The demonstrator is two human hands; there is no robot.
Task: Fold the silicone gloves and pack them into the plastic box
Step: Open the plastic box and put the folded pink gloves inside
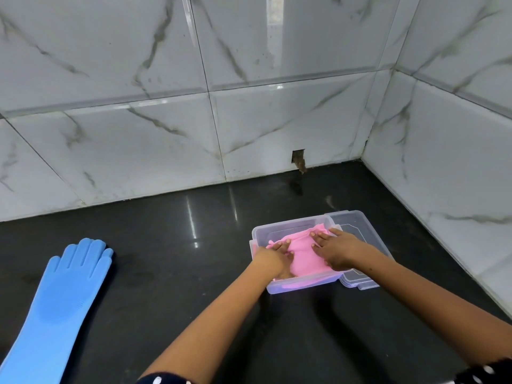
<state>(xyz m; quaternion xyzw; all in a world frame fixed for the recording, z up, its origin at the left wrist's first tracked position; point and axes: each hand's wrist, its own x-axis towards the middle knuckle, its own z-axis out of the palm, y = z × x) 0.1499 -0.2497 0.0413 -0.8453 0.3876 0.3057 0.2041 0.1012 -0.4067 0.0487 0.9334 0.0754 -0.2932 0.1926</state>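
A clear plastic box [273,230] stands on the black counter, right of centre. A folded pink silicone glove [303,254] lies inside it. My left hand [274,257] presses on the glove's left side with fingers spread. On the glove's right side, my right hand [336,252] lies flat, palm down. Neither hand grips the glove. A blue silicone glove [59,295] lies flat and unfolded at the counter's far left, fingers pointing away from me.
The box's clear lid [357,225] lies under and to the right of the box. Marble-tiled walls [249,106] close the counter at the back and right. A small dark hole [298,157] is in the back wall's base.
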